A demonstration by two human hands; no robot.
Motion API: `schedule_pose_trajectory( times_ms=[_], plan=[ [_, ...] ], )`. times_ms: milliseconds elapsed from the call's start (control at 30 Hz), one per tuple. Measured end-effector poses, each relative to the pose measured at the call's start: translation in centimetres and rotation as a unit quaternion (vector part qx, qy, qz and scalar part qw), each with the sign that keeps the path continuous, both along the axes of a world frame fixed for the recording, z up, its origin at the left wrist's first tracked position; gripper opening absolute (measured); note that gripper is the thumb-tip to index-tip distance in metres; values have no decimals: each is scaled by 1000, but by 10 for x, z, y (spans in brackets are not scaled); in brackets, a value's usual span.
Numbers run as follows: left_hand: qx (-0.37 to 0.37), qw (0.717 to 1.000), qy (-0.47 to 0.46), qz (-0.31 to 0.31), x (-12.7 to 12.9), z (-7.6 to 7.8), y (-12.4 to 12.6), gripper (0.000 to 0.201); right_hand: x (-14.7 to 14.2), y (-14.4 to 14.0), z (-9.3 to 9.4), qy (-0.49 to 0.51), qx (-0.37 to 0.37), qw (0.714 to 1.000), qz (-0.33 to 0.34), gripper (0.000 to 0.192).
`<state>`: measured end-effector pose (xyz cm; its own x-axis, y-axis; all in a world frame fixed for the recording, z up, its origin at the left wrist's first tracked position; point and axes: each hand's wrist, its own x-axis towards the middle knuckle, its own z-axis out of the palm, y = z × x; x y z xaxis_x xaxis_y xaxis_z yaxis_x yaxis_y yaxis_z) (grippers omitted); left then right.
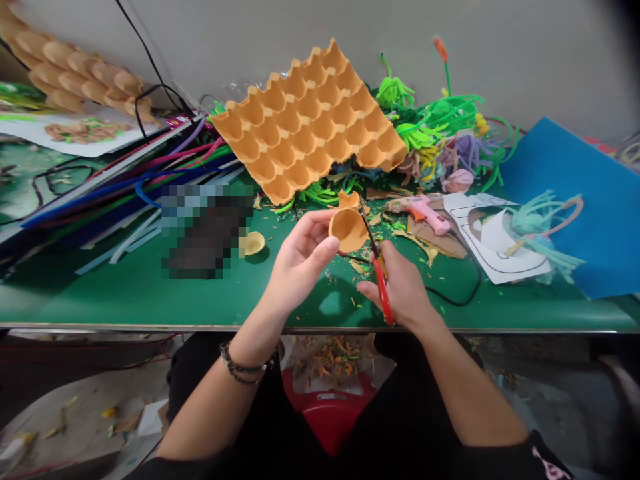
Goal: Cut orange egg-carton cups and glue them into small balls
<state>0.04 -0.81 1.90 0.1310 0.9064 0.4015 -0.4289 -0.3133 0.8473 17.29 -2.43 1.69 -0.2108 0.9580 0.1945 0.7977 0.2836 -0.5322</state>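
My left hand [300,257] holds a single orange egg-carton cup [348,229] over the green table [140,293], its hollow facing me. My right hand [403,288] grips red-handled scissors [381,280], whose dark blades reach up to the cup's right rim. A large orange egg tray [307,123] leans behind the cup, with part of one corner cut away. Another cut cup piece [253,243] lies on the table to the left of my left hand.
A pink glue gun [425,212] lies right of the cup beside cardboard scraps and white paper templates [495,257]. Pipe-cleaner flowers [440,133], a blue sheet [580,200], coloured strips [125,180], a second egg tray [75,73] and a red bin [330,407] of scraps surround the spot.
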Motion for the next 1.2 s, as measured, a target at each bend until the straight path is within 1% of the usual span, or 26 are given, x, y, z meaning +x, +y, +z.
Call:
schedule_pose_trajectory(
  times_ms=[200, 400, 500, 600, 767, 833, 867, 900, 933, 967, 1000, 1033, 1067, 1100, 1133, 1167, 1200],
  plan=[
    [11, 1000, 15, -20, -1, 3, -2, 31, 1, 0, 2, -7, 25, 1000, 1, 60],
    [-4, 1000, 12, -9, -1, 2, 0, 31, 2, 0, 3, 27, 28, 998, 43, 60],
    [-18, 1000, 14, -5, -3, 2, 1, 33, 1, 0, 3, 10, 34, 999, 27, 61],
    [-27, 999, 20, -14, -5, 2, 2, 31, 0, 0, 4, -2, 22, 1000, 9, 61],
    [-34, 998, 46, -18, -4, 0, 2, 37, 0, -1, 6, 26, -2, 1000, -1, 60],
    [-23, 997, 71, -13, -5, 1, 2, 39, 0, -1, 6, 45, -1, 999, -4, 58],
    [-11, 995, 96, -2, -7, 3, 3, 39, 1, -1, 6, 55, 6, 998, -13, 57],
    [7, 991, 135, 23, -11, 4, 4, 38, 2, 1, 6, 66, 17, 997, -29, 56],
    [27, 980, 187, 61, -16, 5, 7, 36, 4, 2, 5, 78, 34, 995, -52, 54],
    [52, 959, 252, 116, -23, 5, 9, 34, 6, 4, 4, 91, 54, 991, -77, 52],
    [76, 924, 325, 186, -31, 5, 12, 34, 7, 6, 2, 103, 73, 987, -101, 51],
    [92, 877, 399, 252, -40, 3, 16, 33, 8, 8, 1, 113, 86, 983, -117, 49],
    [99, 823, 472, 299, -48, 0, 19, 33, 9, 10, -1, 117, 89, 982, -122, 49],
    [105, 777, 532, 320, -55, -5, 23, 33, 9, 12, -3, 116, 88, 982, -123, 48],
    [111, 741, 579, 322, -61, -10, 25, 32, 9, 12, -4, 112, 85, 983, -118, 48],
    [111, 711, 620, 314, -65, -16, 28, 32, 8, 13, -6, 106, 82, 985, -113, 49],
    [106, 688, 651, 303, -69, -21, 29, 33, 7, 13, -7, 99, 81, 986, -107, 48]
  ],
)
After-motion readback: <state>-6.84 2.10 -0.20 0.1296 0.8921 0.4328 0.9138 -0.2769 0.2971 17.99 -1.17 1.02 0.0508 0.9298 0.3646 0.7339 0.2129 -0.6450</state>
